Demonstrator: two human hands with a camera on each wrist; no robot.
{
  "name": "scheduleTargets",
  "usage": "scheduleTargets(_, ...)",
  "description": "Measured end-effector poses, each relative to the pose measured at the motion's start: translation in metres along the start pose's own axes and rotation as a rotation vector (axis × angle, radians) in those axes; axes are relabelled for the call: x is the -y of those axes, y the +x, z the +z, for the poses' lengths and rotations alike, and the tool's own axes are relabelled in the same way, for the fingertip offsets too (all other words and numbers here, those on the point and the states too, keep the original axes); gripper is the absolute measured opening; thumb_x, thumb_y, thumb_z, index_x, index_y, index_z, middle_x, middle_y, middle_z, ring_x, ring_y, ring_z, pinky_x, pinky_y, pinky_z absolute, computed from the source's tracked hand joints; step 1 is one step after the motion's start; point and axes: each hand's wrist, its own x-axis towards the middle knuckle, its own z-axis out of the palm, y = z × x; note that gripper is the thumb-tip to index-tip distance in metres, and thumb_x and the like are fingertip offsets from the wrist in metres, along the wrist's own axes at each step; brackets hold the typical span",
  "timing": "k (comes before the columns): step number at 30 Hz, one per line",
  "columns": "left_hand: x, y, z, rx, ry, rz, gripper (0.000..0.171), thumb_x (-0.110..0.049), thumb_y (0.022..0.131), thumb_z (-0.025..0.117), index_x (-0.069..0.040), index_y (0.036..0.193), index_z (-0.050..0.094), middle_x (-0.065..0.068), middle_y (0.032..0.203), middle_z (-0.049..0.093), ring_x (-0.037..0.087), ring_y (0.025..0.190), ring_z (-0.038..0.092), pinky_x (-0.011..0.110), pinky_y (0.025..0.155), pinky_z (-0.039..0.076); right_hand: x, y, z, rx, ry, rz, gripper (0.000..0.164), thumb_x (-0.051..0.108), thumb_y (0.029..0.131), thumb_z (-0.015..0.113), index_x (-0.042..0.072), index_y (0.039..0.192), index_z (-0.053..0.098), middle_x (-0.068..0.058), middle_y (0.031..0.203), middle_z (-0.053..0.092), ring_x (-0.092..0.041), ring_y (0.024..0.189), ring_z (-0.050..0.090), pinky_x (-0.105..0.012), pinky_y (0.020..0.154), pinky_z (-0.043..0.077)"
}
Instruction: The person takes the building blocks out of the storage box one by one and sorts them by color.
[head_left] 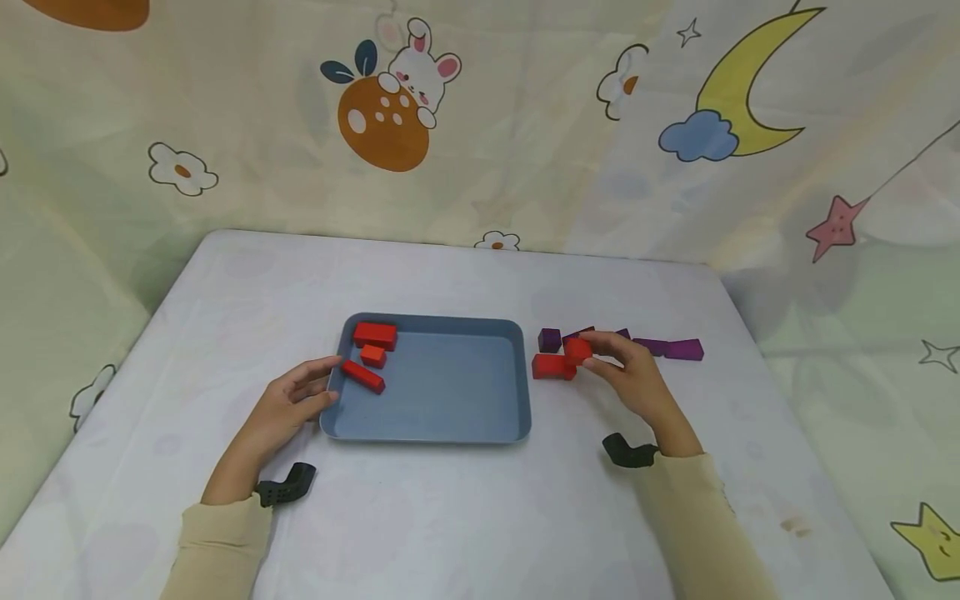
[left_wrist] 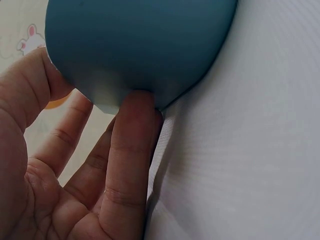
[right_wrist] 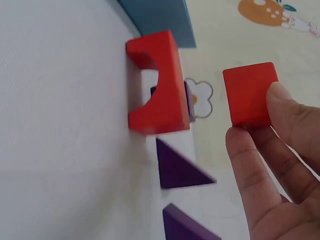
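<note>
My left hand point(head_left: 288, 404) is at the left side of the blue-grey tray point(head_left: 442, 429), its fingertips touching the tray's rim and outer wall. In the left wrist view a fairly straight finger point(left_wrist: 130, 160) rests against that wall. My right hand point(head_left: 626, 375) pinches a red cube block point(right_wrist: 250, 95) between thumb and fingers, raised above the table to the right of the tray. Just below and left of the cube stands a red arch block point(head_left: 551, 367), partly covered in the head view. Inside the tray's left part lie a large red block point(head_left: 375, 335), a small red block point(head_left: 372, 357) and a red bar point(head_left: 363, 377).
Behind the right hand runs a row of several purple blocks, among them a purple cube point(head_left: 549, 340) and a long purple block point(head_left: 684, 350); the hand hides part of the row. A white cloth covers the table point(head_left: 450, 525). A patterned curtain point(head_left: 525, 125) hangs behind.
</note>
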Motion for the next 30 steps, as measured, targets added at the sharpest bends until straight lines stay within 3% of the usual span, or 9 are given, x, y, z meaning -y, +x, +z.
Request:
scheduleTargets(5, 0.0, -0.001, 0.0, -0.002, -0.01, 0.003, 0.061, -0.017, 0.106, 0.071, -0.008, 0.162, 0.049, 0.027, 0.162, 0.048, 0.044, 0.142, 0.052, 0.025, 0.086, 0.057, -0.011, -0.006, -0.006, -0.023, -0.04, 0.028, 0.041, 0.0, 0.103, 0.071, -0.005, 0.143, 0.064, -0.027, 0.139, 0.068, -0.046, 0.132, 0.062, -0.061, 0.114, 0.044)
scheduleTargets(19, 0.001, -0.003, 0.001, -0.006, -0.018, 0.002, 0.06, -0.016, 0.106, 0.071, -0.007, 0.161, 0.049, 0.027, 0.162, 0.048, 0.045, 0.141, 0.052, 0.024, 0.086, 0.056, -0.036, -0.01, -0.001, 0.013, -0.095, 0.089, 0.041, -0.004, 0.102, 0.07, -0.008, 0.142, 0.062, -0.029, 0.141, 0.066, -0.047, 0.13, 0.064, -0.055, 0.109, 0.049)
scheduleTargets(25, 0.001, -0.003, 0.001, -0.006, -0.024, 0.008, 0.06, -0.015, 0.106, 0.071, -0.006, 0.161, 0.05, 0.027, 0.162, 0.048, 0.045, 0.142, 0.051, 0.025, 0.085, 0.056, -0.024, -0.014, -0.003, -0.043, -0.143, 0.122, 0.041, -0.002, 0.102, 0.072, -0.005, 0.141, 0.064, -0.029, 0.14, 0.066, -0.047, 0.131, 0.063, -0.055, 0.107, 0.051)
scheduleTargets(30, -0.001, 0.0, -0.001, 0.006, -0.019, 0.012, 0.06, -0.015, 0.106, 0.071, -0.008, 0.161, 0.05, 0.027, 0.162, 0.048, 0.046, 0.144, 0.05, 0.025, 0.086, 0.056, 0.002, -0.017, 0.002, -0.11, -0.211, 0.058, 0.037, -0.003, 0.1, 0.072, -0.005, 0.137, 0.067, -0.028, 0.135, 0.068, -0.047, 0.127, 0.065, -0.057, 0.103, 0.054)
